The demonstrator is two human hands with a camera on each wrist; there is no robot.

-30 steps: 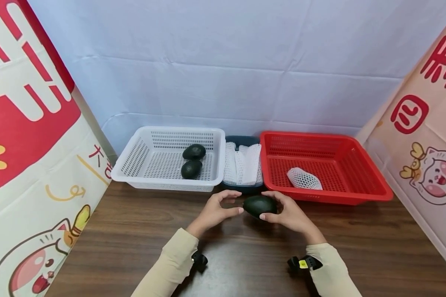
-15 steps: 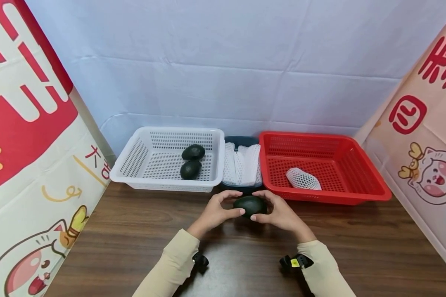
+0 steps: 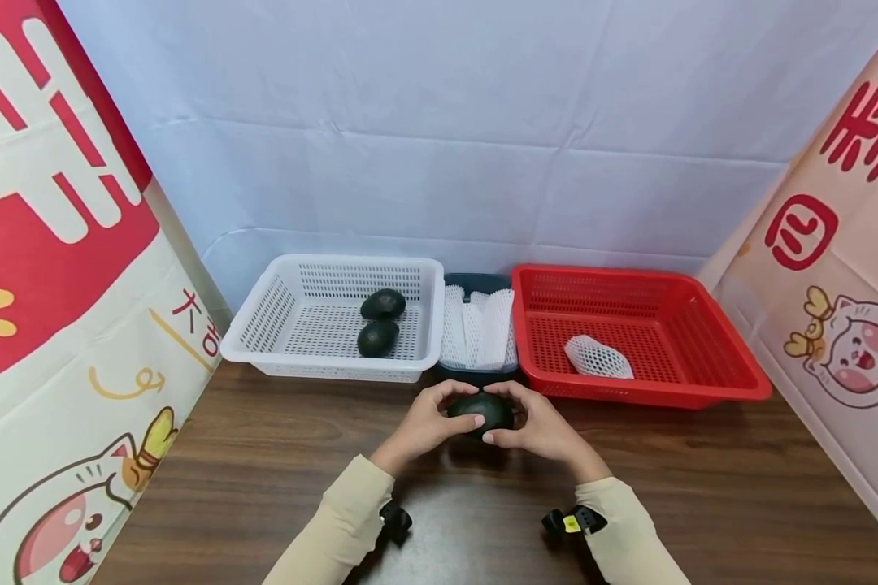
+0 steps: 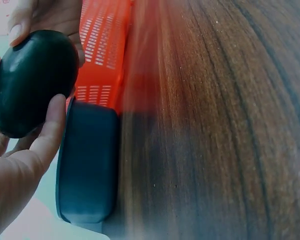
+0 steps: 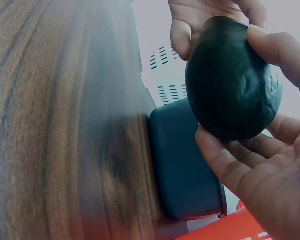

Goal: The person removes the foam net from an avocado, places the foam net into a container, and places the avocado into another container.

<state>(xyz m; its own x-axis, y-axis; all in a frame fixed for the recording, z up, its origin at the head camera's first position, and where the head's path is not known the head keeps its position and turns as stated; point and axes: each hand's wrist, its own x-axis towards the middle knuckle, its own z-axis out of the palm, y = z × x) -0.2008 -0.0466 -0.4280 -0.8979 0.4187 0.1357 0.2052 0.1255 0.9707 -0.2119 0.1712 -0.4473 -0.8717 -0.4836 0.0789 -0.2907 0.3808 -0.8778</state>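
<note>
Pinching a glossy dark-green oval avocado [image 3: 488, 409] with left hand [image 3: 428, 422] and right hand [image 3: 540, 424], directly between them, just short of the dark-blue plastic tub [image 5: 185, 162] beyond; press lightly, evenly, from both ends.

Bright, soft light fills the head view and lies evenly on the pale cloth backdrop [image 3: 439, 122], whose folds show as faint lines. A dull sheen spreads over the near middle of the table [image 3: 263, 455], and a soft-edged shadow falls below the avocado [image 3: 486, 414]. Both wrist views are hazier, the table's grain partly smeared; in the left, a reflection of the red basket [image 3: 615, 390] tints its surface, while in the right, pale glints mark the avocado's skin and the white basket [image 3: 336, 370] looks washed out.
</note>
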